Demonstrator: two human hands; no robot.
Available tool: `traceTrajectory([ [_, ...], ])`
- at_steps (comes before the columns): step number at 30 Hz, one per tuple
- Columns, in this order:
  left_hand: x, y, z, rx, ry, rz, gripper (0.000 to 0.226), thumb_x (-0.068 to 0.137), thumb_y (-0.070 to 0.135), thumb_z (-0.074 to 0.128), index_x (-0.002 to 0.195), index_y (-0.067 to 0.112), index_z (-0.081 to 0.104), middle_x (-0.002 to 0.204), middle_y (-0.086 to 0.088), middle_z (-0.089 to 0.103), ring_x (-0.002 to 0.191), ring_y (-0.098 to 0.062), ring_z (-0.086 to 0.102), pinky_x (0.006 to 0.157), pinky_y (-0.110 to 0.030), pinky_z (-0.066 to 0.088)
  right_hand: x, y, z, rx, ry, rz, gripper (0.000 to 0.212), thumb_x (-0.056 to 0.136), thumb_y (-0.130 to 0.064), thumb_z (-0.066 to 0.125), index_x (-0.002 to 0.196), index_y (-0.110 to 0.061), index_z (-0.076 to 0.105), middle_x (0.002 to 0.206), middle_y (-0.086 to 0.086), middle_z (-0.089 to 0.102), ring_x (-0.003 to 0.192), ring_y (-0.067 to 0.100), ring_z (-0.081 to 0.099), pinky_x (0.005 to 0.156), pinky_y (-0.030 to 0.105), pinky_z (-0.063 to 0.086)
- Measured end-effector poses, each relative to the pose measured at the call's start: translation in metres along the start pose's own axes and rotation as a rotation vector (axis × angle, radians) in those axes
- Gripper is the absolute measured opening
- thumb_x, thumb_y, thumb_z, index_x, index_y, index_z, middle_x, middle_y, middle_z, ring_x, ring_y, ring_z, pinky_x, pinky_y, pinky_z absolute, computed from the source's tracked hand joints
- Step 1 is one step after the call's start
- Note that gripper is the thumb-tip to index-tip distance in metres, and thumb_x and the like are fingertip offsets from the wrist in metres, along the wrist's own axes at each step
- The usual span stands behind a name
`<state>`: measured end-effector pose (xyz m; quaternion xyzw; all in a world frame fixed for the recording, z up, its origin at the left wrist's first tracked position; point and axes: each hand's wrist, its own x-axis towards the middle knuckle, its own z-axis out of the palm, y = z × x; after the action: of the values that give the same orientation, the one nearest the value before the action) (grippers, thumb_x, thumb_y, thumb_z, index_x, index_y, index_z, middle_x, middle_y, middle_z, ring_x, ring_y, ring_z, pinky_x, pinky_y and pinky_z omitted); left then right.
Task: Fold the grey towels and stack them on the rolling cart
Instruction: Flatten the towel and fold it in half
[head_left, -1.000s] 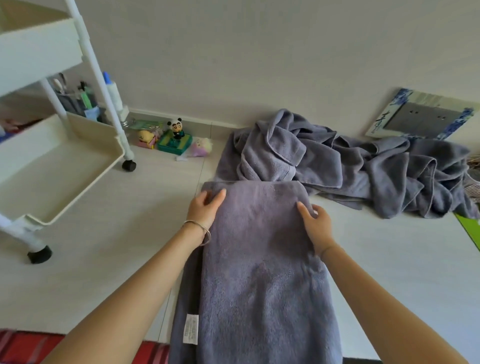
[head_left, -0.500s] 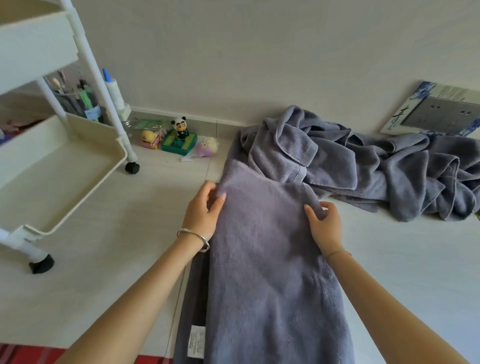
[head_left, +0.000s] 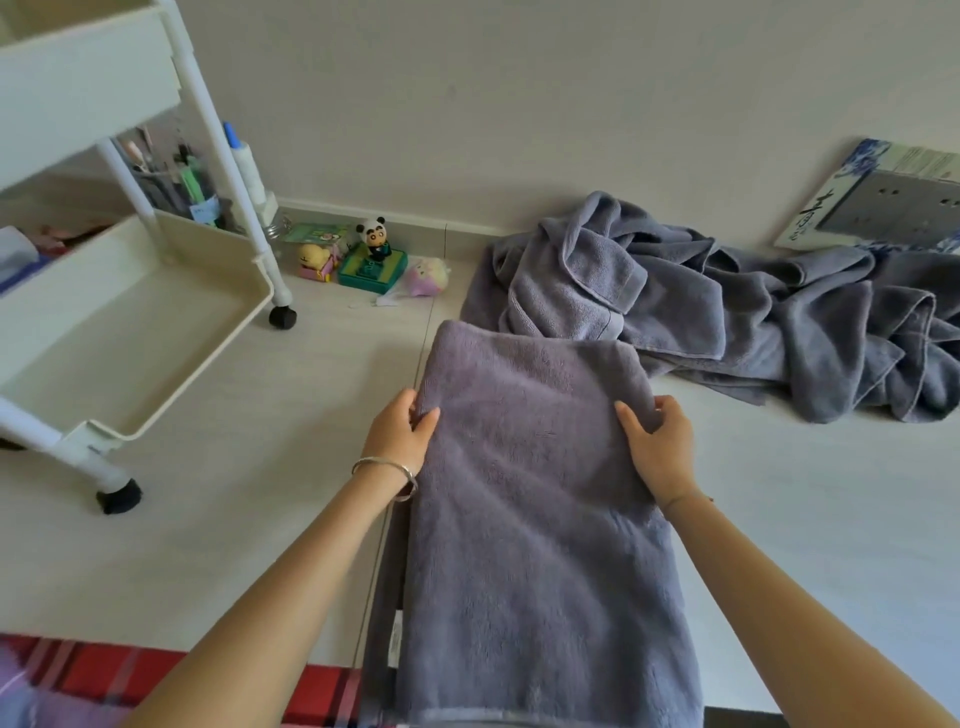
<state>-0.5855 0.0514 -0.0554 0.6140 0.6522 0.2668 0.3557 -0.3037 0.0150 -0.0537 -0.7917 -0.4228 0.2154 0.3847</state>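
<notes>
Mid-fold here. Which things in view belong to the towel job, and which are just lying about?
Job: grey towel, gripped at its edges by the left hand and right hand; heap of unfolded grey towels; rolling cart.
Lying about: panda figurine, yellow toy, pink plush toy, pen holder, picture by the wall, plaid cloth.

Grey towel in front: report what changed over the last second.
Both hands, the left hand and right hand, kept pinching the long grey plush towel and raised its far end off the pale floor, so it now humps up between them. The crumpled pile of grey towels, white rolling cart and small toys stayed put.
</notes>
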Motion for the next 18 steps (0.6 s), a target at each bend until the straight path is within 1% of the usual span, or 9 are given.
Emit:
traceTrajectory([
  [3, -0.011, -0.004, 0.001, 0.122, -0.029, -0.136, 0.033, 0.092, 0.032, 0.055, 0.1, 0.001, 0.056, 0.09, -0.011, 0.059, 0.089, -0.031, 0.057, 0.069, -0.028, 0.035, -0.004, -0.001, 0.002, 0.057, -0.064, 0.139, 0.041, 0.087, -0.039, 0.062, 0.109, -0.007, 0.051, 0.099, 0.007, 0.057, 0.087, 0.022, 0.055, 0.077, 0.034, 0.045],
  [5, -0.029, -0.01, -0.004, 0.07, -0.089, -0.209, 0.043, 0.086, 0.045, 0.06, 0.098, 0.003, 0.059, 0.088, -0.005, 0.06, 0.088, -0.027, 0.06, 0.072, -0.03, 0.042, -0.012, 0.002, -0.005, 0.039, -0.123, 0.163, 0.041, 0.088, -0.041, 0.06, 0.109, -0.007, 0.051, 0.097, 0.005, 0.057, 0.087, 0.022, 0.054, 0.075, 0.032, 0.042],
  [8, -0.061, -0.028, -0.009, -0.13, -0.435, -0.348, 0.045, 0.075, 0.046, 0.073, 0.099, 0.01, 0.06, 0.098, -0.003, 0.067, 0.092, -0.022, 0.065, 0.079, -0.037, 0.055, -0.029, 0.012, -0.015, 0.072, -0.19, 0.179, 0.038, 0.088, -0.042, 0.06, 0.1, -0.006, 0.056, 0.091, 0.005, 0.06, 0.082, 0.02, 0.056, 0.07, 0.028, 0.041],
  [9, -0.071, -0.032, -0.009, -0.142, -0.516, -0.348, 0.044, 0.075, 0.04, 0.075, 0.103, 0.01, 0.06, 0.105, -0.005, 0.067, 0.097, -0.022, 0.064, 0.083, -0.04, 0.055, -0.034, 0.015, -0.018, 0.089, -0.199, 0.185, 0.038, 0.087, -0.041, 0.062, 0.098, -0.005, 0.058, 0.089, 0.005, 0.062, 0.08, 0.019, 0.057, 0.068, 0.027, 0.043],
  [10, -0.077, -0.034, -0.008, -0.118, -0.532, -0.298, 0.042, 0.078, 0.034, 0.074, 0.108, 0.01, 0.059, 0.112, -0.007, 0.066, 0.102, -0.022, 0.063, 0.089, -0.04, 0.052, -0.038, 0.016, -0.02, 0.102, -0.195, 0.174, 0.036, 0.086, -0.04, 0.064, 0.095, -0.005, 0.06, 0.087, 0.006, 0.063, 0.079, 0.02, 0.059, 0.065, 0.027, 0.044],
  [12, -0.084, -0.03, -0.011, -0.077, -0.452, -0.149, 0.04, 0.085, 0.026, 0.067, 0.12, 0.01, 0.055, 0.121, -0.005, 0.062, 0.11, -0.019, 0.059, 0.098, -0.034, 0.046, -0.046, 0.013, -0.024, 0.094, -0.133, 0.096, 0.032, 0.085, -0.036, 0.066, 0.089, -0.005, 0.058, 0.079, 0.004, 0.061, 0.073, 0.02, 0.058, 0.061, 0.026, 0.044],
  [14, -0.089, -0.022, -0.014, -0.077, -0.328, -0.034, 0.039, 0.09, 0.022, 0.06, 0.127, 0.011, 0.051, 0.122, -0.001, 0.059, 0.112, -0.017, 0.056, 0.096, -0.027, 0.044, -0.048, 0.006, -0.027, 0.094, -0.046, 0.004, 0.029, 0.086, -0.034, 0.065, 0.088, -0.007, 0.053, 0.076, 0.001, 0.056, 0.069, 0.017, 0.054, 0.059, 0.025, 0.041],
  [16, -0.096, -0.024, -0.017, -0.03, -0.22, -0.034, 0.03, 0.091, 0.025, 0.057, 0.119, 0.012, 0.054, 0.114, -0.002, 0.061, 0.106, -0.02, 0.058, 0.086, -0.026, 0.044, -0.053, 0.002, -0.027, 0.107, -0.028, 0.028, 0.032, 0.085, -0.036, 0.066, 0.094, -0.009, 0.051, 0.081, 0.0, 0.055, 0.074, 0.018, 0.055, 0.064, 0.027, 0.043],
  [18, -0.107, -0.033, -0.017, 0.078, -0.184, -0.098, 0.024, 0.09, 0.034, 0.057, 0.096, 0.012, 0.053, 0.094, -0.003, 0.061, 0.092, -0.025, 0.06, 0.071, -0.028, 0.042, -0.055, 0.009, -0.023, 0.117, -0.058, 0.152, 0.042, 0.083, -0.042, 0.067, 0.102, -0.01, 0.048, 0.093, 0.003, 0.056, 0.085, 0.022, 0.056, 0.073, 0.032, 0.045],
])
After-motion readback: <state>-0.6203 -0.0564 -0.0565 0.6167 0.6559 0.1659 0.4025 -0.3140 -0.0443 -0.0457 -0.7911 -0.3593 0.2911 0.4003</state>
